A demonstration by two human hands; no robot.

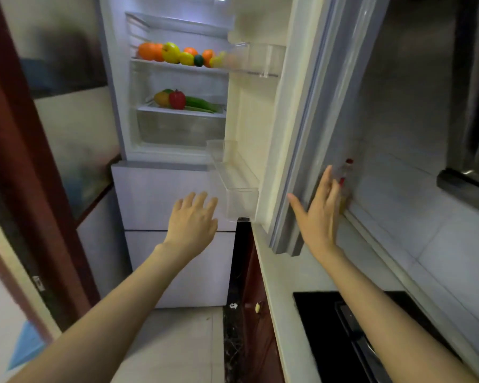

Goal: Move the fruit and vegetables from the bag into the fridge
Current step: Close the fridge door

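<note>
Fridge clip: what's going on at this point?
A person stands at the open white fridge. The right hand lies flat, fingers straight, against the outer face of the open grey-edged fridge door. The left hand hovers open and empty below the compartment. Oranges and yellow fruit fill one shelf; a red pepper and green cucumbers sit on the shelf below. No bag shows.
</note>
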